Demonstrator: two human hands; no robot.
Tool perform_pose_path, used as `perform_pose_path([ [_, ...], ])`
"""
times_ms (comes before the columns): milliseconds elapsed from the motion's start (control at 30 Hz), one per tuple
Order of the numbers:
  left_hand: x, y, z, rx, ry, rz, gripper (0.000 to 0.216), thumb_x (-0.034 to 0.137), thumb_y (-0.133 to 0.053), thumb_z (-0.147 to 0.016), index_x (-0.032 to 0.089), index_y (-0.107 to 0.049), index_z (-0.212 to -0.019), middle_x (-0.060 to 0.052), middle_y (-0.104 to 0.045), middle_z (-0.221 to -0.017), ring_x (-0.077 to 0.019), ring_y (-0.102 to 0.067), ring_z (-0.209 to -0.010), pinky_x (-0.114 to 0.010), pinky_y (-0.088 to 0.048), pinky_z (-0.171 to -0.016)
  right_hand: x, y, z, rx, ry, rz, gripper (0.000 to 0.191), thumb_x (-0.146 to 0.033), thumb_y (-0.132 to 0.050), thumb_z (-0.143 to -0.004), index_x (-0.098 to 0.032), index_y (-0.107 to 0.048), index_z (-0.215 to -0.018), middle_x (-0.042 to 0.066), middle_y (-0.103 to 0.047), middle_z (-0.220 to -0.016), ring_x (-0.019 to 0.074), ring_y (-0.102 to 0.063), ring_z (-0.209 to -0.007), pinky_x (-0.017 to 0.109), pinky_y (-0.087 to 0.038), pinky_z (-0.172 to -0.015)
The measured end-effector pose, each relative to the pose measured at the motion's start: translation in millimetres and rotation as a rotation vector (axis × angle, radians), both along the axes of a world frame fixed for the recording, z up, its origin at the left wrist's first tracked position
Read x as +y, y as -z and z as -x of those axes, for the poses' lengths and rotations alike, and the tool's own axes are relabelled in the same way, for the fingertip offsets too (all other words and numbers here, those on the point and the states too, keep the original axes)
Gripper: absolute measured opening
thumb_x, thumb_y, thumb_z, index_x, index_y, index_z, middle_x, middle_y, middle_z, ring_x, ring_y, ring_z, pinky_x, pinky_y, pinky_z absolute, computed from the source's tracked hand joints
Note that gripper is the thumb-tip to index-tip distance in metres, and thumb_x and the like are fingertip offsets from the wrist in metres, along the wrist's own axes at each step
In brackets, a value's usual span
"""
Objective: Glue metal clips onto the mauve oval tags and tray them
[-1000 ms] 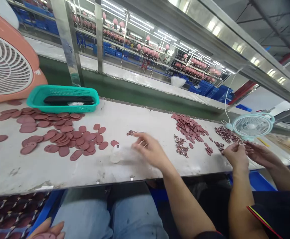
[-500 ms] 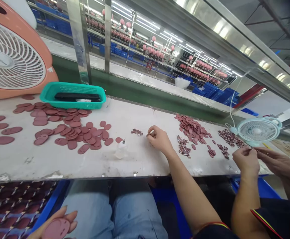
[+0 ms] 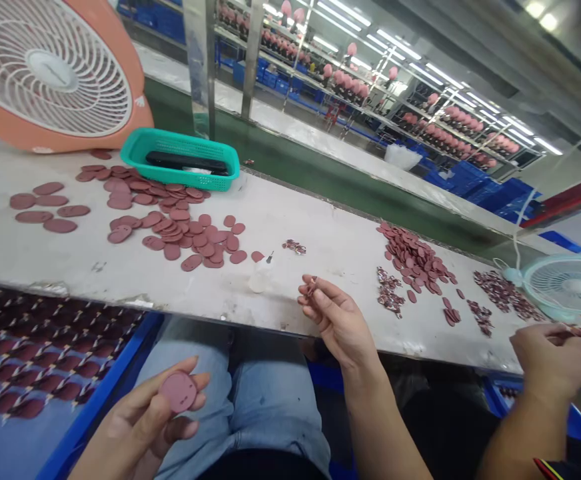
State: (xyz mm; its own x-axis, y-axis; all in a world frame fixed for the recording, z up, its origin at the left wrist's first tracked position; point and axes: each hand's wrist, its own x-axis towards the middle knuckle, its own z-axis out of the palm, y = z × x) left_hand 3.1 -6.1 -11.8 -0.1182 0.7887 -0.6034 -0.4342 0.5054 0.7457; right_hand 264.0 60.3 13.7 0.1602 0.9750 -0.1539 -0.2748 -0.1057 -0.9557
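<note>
By my blue-jeaned left thigh [image 3: 204, 347] | my left hand [image 3: 143, 423] grasps a rounded, flat, dusky-pink slotted disc [image 3: 179, 392] | right hand [image 3: 341, 319] pinches a small reddish piece [image 3: 311, 285] near the white tabletop's [image 3: 333, 233] edge | I'd best keep the slots uncovered

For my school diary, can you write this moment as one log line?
Left hand: holds pink oval; right hand: pinches small piece; table: loose ovals near green basket; co-worker's hand: far right

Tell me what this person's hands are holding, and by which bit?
The left hand holds a flat pink oval by its edge, between thumb and fingers. The right hand pinches a small reddish piece; which part is too small to tell.
</note>
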Motion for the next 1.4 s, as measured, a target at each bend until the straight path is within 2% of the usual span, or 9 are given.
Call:
perform_pose_path([
  [167, -2, -20.9, -4, -0.114, 0.084, 0.019, 0.051, 0.055, -0.096, -0.049, 0.024, -0.084, -0.088, -0.005, -0.082, -0.077, -0.0182, -0.073, -0.066, -0.020, -0.058, -0.058, -30, -10.7, 43, 0.048, -0.250, -0.008, 0.019, -0.036, -0.085, -0.078, -0.026, -0.080, -0.093, 0.003, -0.080, -0.090, 0.0158, -0.077, -0.079, 0.020, -0.062, -0.064],
  [233, -3, -22.6, -1, -0.183, 0.149, 0.019, 0.051, 0.055, -0.095, -0.050, 0.023, -0.084, -0.089, -0.005, -0.080, -0.077, -0.0173, -0.070, -0.065, -0.021, -0.057, -0.060, -39, -16.4, 58, -0.041, -0.336, -0.112, 0.014, -0.028, -0.082, -0.083, -0.030, -0.080, -0.097, 0.001, -0.080, -0.093, 0.0151, -0.076, -0.084, 0.022, -0.062, -0.069],
  [333, -3, -22.2, 5, -0.250, 0.277, -0.045, 0.043, 0.053, -0.091, -0.061, 0.020, -0.084, -0.088, -0.003, -0.074, -0.074, -0.0151, -0.063, -0.065, -0.021, -0.054, -0.061, -45, -24.5, 72, -0.264, -0.415, -0.294, 0.021, -0.020, -0.081, -0.084, -0.032, -0.079, -0.102, -0.001, -0.078, -0.090, 0.0130, -0.072, -0.080, 0.024, -0.058, -0.072],
  [433, -4, -24.6, 7, -0.280, 0.337, -0.130, 0.034, 0.051, -0.085, -0.072, 0.018, -0.082, -0.077, 0.000, -0.063, -0.065, -0.0118, -0.052, -0.061, -0.020, -0.047, -0.058, -45, -30.1, 80, -0.436, -0.441, -0.404, 0.017, -0.019, -0.080, -0.085, -0.026, -0.079, -0.101, 0.000, -0.076, -0.082, 0.0122, -0.068, -0.073, 0.024, -0.055, -0.070],
  [533, -3, -29.2, 7, -0.296, 0.328, -0.153, 0.038, 0.056, -0.085, -0.069, 0.019, -0.081, -0.071, 0.001, -0.061, -0.063, -0.0119, -0.049, -0.060, -0.021, -0.045, -0.058, -44, -33.1, 83, -0.514, -0.465, -0.465, 0.014, -0.015, -0.079, -0.086, -0.021, -0.078, -0.099, 0.000, -0.077, -0.082, 0.0116, -0.070, -0.072, 0.024, -0.056, -0.073],
  [633, -3, -30.6, 7, -0.306, 0.308, -0.135, 0.033, 0.053, -0.087, -0.069, 0.020, -0.080, -0.068, 0.002, -0.062, -0.061, -0.0120, -0.050, -0.059, -0.022, -0.047, -0.061, -43, -34.1, 84, -0.549, -0.491, -0.497, 0.016, -0.012, -0.078, -0.087, -0.022, -0.076, -0.100, -0.002, -0.078, -0.082, 0.0112, -0.071, -0.072, 0.024, -0.057, -0.075],
  [733, -3, -27.6, 9, -0.313, 0.300, -0.117, 0.029, 0.049, -0.087, -0.070, 0.021, -0.081, -0.071, 0.001, -0.062, -0.060, -0.0130, -0.052, -0.059, -0.023, -0.048, -0.061, -43, -33.6, 85, -0.580, -0.507, -0.507, 0.017, -0.014, -0.077, -0.088, -0.024, -0.075, -0.102, -0.001, -0.079, -0.085, 0.0125, -0.072, -0.074, 0.025, -0.058, -0.075],
  [1000, -6, -20.3, 12, -0.321, 0.306, -0.090, 0.041, 0.057, -0.088, -0.065, 0.020, -0.084, -0.083, -0.001, -0.062, -0.062, -0.0135, -0.053, -0.059, -0.024, -0.050, -0.059, -41, -34.5, 85, -0.617, -0.541, -0.536, 0.017, -0.014, -0.075, -0.089, -0.024, -0.074, -0.102, -0.002, -0.079, -0.088, 0.0121, -0.073, -0.075, 0.025, -0.059, -0.078],
  [1400, -5, -21.6, 10, -0.331, 0.277, -0.041, 0.043, 0.056, -0.089, -0.064, 0.017, -0.083, -0.080, -0.001, -0.062, -0.061, -0.0112, -0.054, -0.057, -0.019, -0.048, -0.055, -39, -36.4, 81, -0.670, -0.596, -0.612, 0.018, -0.014, -0.072, -0.091, -0.024, -0.071, -0.106, -0.001, -0.078, -0.087, 0.0126, -0.072, -0.076, 0.026, -0.058, -0.077],
])
